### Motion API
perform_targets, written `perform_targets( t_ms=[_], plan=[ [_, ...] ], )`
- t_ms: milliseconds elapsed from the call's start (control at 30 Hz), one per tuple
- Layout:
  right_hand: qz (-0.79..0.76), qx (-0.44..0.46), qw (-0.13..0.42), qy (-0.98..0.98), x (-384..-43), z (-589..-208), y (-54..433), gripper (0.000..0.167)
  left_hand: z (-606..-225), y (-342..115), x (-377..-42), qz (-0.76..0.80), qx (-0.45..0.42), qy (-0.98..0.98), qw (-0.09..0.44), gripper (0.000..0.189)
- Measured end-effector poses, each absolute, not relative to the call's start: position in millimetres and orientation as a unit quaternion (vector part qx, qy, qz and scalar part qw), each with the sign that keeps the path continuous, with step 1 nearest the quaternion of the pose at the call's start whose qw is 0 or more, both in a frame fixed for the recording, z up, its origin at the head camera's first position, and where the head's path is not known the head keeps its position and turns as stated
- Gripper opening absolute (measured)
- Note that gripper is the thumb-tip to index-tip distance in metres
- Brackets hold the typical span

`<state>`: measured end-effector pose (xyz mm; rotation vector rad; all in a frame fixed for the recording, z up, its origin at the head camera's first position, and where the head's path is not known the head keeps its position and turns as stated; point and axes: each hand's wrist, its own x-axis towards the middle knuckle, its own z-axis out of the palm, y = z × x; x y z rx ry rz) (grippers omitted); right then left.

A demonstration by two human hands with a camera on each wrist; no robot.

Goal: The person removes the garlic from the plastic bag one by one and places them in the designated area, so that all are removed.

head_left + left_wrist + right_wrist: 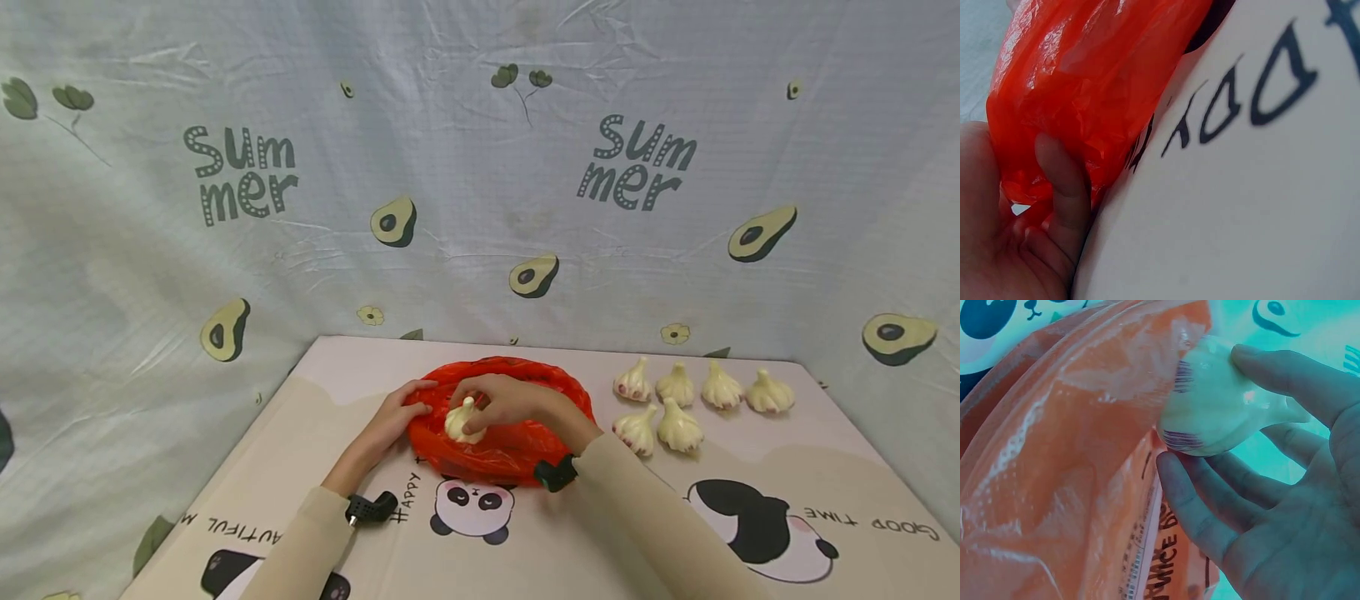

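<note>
A garlic bulb (463,422) is pinched between the thumb and fingers of my right hand (504,403), over the red plastic bag (517,457). The right wrist view shows the bulb (1216,400) with purple streaks at its base, close against the bag's side (1072,462). At the bag's left rim, my left hand (390,418) holds the plastic. Up close in the left wrist view, the left hand's fingers (1063,181) lie around crinkled red film (1085,87). The bag lies spread with its mouth upward; its inside is partly hidden by my right hand.
Several more garlic bulbs (679,427) stand in two rows to the right of the bag, on a pale table cover (600,533) with panda prints. A hanging cloth (465,167) with avocado prints closes off the back and sides.
</note>
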<state>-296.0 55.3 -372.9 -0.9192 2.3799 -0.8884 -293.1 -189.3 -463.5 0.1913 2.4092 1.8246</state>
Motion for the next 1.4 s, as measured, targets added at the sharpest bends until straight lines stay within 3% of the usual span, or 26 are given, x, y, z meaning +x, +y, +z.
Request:
perform_targets(
  t_ms=[1400],
  plan=[
    [-0.447, -0.357, 0.137, 0.809, -260.9, -356.3, 122.0, 0.038, -464.1, -189.1, -293.7, 0.601, 0.058, 0.795, 0.056, 0.048]
  ],
)
